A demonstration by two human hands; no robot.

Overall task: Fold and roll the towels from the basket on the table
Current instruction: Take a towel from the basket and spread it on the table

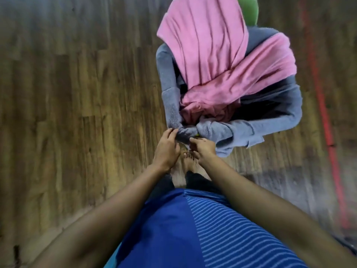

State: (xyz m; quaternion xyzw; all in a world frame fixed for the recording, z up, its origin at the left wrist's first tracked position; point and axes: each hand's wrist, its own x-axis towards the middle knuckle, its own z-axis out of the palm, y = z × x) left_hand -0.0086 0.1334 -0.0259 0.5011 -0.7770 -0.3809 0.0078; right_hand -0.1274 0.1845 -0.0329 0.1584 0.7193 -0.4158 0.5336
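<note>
A basket stands on the wooden floor, almost wholly hidden under towels; only a green bit of it [250,10] shows at the top. A grey-blue towel [274,120] drapes over its rim all round. A pink towel [208,55] lies heaped on top and hangs over the far side. My left hand [166,149] touches the bunched near edge of the grey-blue towel, fingers curled at the fabric. My right hand [201,149] reaches to the same bunched edge from the right, fingertips at the cloth.
Brown wooden floor [67,113] spreads to the left and around the basket. A red strip [324,113] runs along the floor at the right. My bare feet [188,163] stand just below the hands, close to the basket.
</note>
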